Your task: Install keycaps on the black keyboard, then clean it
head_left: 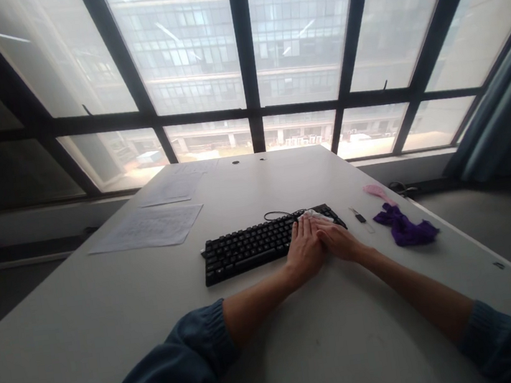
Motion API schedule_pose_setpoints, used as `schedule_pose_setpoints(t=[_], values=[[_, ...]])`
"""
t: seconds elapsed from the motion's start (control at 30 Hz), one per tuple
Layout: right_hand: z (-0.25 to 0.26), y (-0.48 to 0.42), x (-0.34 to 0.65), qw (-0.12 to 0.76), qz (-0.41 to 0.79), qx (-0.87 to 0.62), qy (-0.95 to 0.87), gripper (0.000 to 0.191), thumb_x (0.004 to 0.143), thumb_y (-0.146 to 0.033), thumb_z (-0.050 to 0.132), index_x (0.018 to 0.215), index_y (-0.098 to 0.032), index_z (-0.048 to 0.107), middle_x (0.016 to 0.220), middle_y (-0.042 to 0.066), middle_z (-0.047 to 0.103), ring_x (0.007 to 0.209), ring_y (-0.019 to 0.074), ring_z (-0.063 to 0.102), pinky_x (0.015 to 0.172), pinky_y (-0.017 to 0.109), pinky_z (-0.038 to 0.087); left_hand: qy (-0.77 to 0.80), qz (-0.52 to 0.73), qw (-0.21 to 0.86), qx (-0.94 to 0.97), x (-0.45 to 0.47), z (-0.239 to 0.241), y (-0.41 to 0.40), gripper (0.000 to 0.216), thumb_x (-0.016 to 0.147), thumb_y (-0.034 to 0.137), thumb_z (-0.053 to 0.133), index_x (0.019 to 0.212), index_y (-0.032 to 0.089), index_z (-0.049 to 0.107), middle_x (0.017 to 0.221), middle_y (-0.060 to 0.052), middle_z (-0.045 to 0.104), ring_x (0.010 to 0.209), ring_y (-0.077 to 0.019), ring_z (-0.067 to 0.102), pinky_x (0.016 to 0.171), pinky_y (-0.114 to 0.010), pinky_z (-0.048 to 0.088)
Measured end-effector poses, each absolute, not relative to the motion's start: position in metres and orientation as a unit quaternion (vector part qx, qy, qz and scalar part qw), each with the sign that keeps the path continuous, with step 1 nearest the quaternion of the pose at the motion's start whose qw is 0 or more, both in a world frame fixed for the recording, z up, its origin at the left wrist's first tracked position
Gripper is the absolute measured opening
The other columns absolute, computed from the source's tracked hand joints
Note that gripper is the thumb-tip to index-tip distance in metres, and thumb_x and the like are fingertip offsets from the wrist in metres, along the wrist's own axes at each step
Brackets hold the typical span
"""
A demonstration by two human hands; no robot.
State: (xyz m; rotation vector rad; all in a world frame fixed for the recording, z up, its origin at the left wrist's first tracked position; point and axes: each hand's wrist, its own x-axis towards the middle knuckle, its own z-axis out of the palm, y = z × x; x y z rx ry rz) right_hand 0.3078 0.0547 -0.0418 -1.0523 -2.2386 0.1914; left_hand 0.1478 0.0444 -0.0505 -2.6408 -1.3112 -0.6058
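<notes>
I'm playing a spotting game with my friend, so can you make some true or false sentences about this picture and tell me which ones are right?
1. The left hand and right hand are close together over the right part of the black keyboard. True.
2. The purple cloth lies to the left of the keyboard. False: it lies to the right of it.
3. Something white and crumpled shows at the fingers. True.
4. The sleeves are bright red. False: they are blue.
5. Sheets of paper lie on the left side of the white table. True.
</notes>
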Motion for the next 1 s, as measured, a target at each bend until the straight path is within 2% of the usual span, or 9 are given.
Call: schedule_pose_setpoints(t=[0.13, 0.33, 0.6, 0.87, 1.0], values=[[-0.04, 0.045, 0.292, 0.3, 0.07, -0.393, -0.866, 0.052, 0.106, -0.041, 0.036, 0.151, -0.016, 0.046, 0.154, 0.013, 0.046, 0.146, 0.0265, 0.038, 0.121, 0.05, 0.033, -0.41, -0.183, 0.072, -0.891, 0.118, -0.052, 0.044, 0.06, 0.098, 0.023, 0.037, 0.152, -0.002, 0.033, 0.16, -0.023, 0.032, 0.151, -0.0323, 0.026, 0.124, -0.046, 0.022], [-0.044, 0.032, 0.255, 0.265, 0.071, -0.387, -0.88, 0.068, 0.102, -0.052, 0.042, 0.153, -0.007, 0.039, 0.158, 0.021, 0.037, 0.149, 0.0315, 0.031, 0.123, 0.052, 0.028, -0.398, -0.184, 0.105, -0.893, 0.071, -0.054, 0.031, 0.06, 0.096, 0.025, 0.041, 0.152, 0.002, 0.034, 0.159, -0.021, 0.035, 0.152, -0.0304, 0.027, 0.124, -0.047, 0.023], [-0.036, 0.024, 0.21, 0.265, 0.079, -0.318, -0.907, 0.071, 0.102, -0.054, 0.042, 0.154, -0.007, 0.036, 0.158, 0.02, 0.039, 0.149, 0.0278, 0.032, 0.124, 0.045, 0.027, -0.423, -0.197, 0.108, -0.878, 0.026, -0.048, 0.018, 0.06, 0.095, 0.026, 0.043, 0.151, 0.004, 0.036, 0.16, -0.022, 0.033, 0.151, -0.0309, 0.027, 0.122, -0.048, 0.028], [-0.045, 0.052, 0.237, 0.247, -0.046, -0.535, -0.806, 0.076, 0.102, -0.061, 0.026, 0.148, -0.003, 0.046, 0.154, 0.024, 0.043, 0.148, 0.0342, 0.032, 0.121, 0.052, 0.027, -0.428, -0.191, 0.093, -0.878, 0.032, -0.052, 0.021, 0.058, 0.096, 0.029, 0.044, 0.149, 0.006, 0.04, 0.16, -0.021, 0.034, 0.151, -0.0305, 0.027, 0.122, -0.05, 0.027], [-0.047, 0.07, 0.255, 0.224, -0.055, -0.588, -0.775, 0.081, 0.102, -0.061, 0.018, 0.143, 0.002, 0.051, 0.149, 0.028, 0.047, 0.145, 0.0355, 0.037, 0.12, 0.052, 0.029, -0.427, -0.187, 0.093, -0.88, 0.032, -0.051, 0.02, 0.059, 0.096, 0.03, 0.045, 0.149, 0.005, 0.041, 0.161, -0.02, 0.033, 0.152, -0.0301, 0.025, 0.124, -0.048, 0.025]])
